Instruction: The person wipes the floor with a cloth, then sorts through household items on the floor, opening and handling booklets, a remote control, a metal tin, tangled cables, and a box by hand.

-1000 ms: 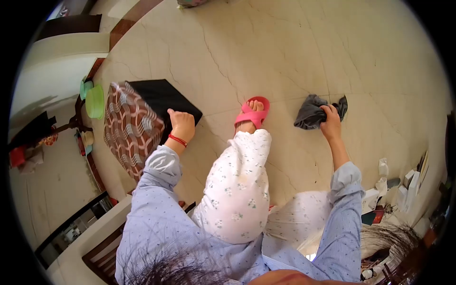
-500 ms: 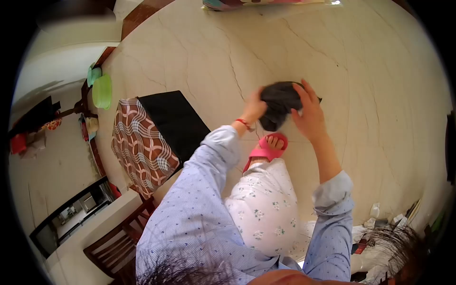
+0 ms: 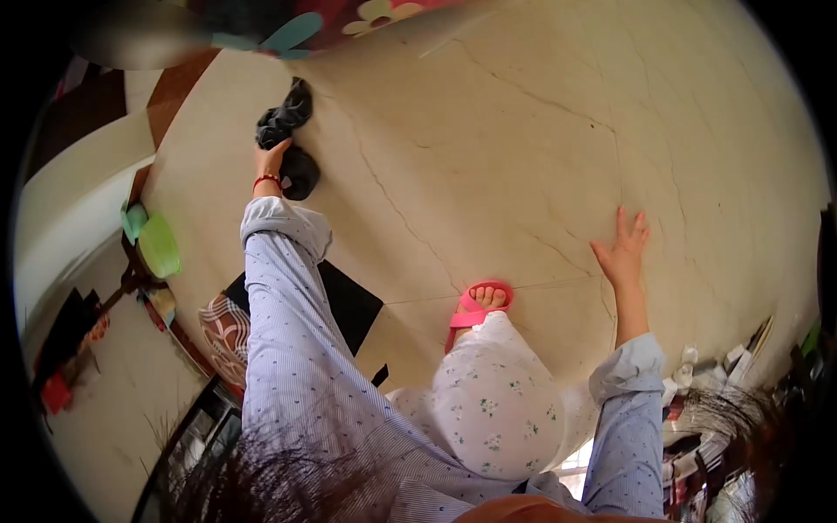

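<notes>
My left hand (image 3: 272, 159) reaches out at the upper left, its fingers closed on a bunched dark cloth (image 3: 286, 118). Part of the cloth sticks out above the hand and another part hangs to its right. Over the tiled floor at the right, my right hand (image 3: 622, 253) has its fingers spread and holds nothing. Below my left forearm lies a box with a black side (image 3: 350, 305) and a brown patterned side (image 3: 224, 327), partly hidden by my sleeve.
A green basin (image 3: 159, 247) stands at the left by the wall. Something with a flower print (image 3: 340, 26) crosses the top edge. My foot in a pink slipper (image 3: 482, 305) is on the floor at the centre. Assorted clutter (image 3: 697, 375) lies at the lower right.
The dark cloth has moved from between both hands to the upper left with my left hand. My right hand has let go of it and moved right and down. The flower-print thing shows more.
</notes>
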### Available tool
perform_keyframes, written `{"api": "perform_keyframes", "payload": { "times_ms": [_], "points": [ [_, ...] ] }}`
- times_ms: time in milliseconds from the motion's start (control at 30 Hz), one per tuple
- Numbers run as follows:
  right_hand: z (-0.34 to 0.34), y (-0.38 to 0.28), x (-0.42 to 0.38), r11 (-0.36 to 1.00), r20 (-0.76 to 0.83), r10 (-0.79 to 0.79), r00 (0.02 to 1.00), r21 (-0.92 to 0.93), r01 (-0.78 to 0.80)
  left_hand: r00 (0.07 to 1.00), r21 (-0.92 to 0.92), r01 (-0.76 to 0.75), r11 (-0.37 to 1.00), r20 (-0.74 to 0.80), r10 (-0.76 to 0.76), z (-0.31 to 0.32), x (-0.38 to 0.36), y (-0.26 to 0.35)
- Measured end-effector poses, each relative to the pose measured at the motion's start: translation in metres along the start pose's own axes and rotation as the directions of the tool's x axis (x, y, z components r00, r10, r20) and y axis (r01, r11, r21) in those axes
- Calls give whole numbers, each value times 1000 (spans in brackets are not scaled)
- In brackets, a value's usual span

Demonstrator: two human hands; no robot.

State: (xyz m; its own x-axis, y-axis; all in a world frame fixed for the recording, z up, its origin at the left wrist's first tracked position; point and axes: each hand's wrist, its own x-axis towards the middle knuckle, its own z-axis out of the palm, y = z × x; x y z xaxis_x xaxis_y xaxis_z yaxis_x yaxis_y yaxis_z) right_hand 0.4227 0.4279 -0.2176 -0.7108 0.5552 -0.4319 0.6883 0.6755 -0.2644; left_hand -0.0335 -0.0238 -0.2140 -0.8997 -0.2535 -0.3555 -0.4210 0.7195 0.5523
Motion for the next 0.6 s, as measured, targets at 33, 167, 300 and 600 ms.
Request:
{"api": "perform_keyframes", "payload": {
  "times_ms": [33, 167, 300, 600],
  "points": [
    [-4, -7, 0, 999, 48, 33, 998, 24, -34, 986, 181, -87, 980, -126, 111, 7, -2, 1],
    [-10, -12, -4, 999, 44, 35, 998, 27, -36, 915, 350, -376, 858, -5, 403, 38, -49, 23],
    [-11, -14, -5, 995, 49, 77, 996, 63, -80, 820, 526, -502, 686, 36, 572, 131, -143, 67],
    [-27, 2, -9, 893, 26, 137, 990, 429, -135, 345, 318, -918, 237, 349, 871, 318, -387, 167]
  ]
}}
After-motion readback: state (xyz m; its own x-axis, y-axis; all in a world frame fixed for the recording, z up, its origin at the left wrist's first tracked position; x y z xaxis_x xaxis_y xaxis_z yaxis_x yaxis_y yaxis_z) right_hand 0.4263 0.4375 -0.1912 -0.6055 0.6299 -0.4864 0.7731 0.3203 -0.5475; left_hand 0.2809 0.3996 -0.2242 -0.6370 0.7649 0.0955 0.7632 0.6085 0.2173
